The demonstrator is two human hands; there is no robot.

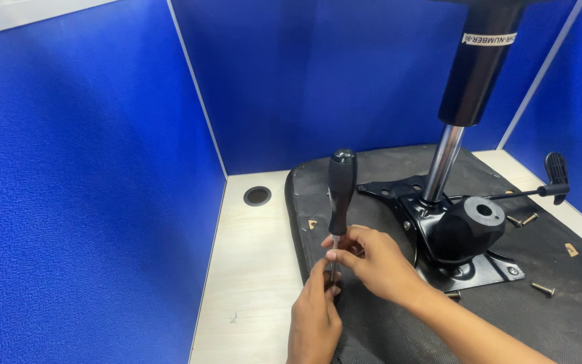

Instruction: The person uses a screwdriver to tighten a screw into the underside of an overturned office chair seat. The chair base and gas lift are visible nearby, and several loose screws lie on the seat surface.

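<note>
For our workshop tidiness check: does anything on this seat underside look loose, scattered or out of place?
Yes. Loose screws lie scattered on the upturned seat base: two beside the black mechanism plate, another near its right corner. Small tan scraps also lie on the fabric.

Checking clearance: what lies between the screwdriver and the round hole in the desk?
Only bare desk and the seat's edge separate screwdriver from hole, head view.

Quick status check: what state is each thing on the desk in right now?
Screwdriver: upright, tip down on the seat, shaft pinched by both hands.
Left hand: on the lower shaft.
Right hand: on the shaft below the handle.
Seat: upside down on the desk.
Mechanism plate: lying on the seat.
Loose screws: lying on the seat.
</note>
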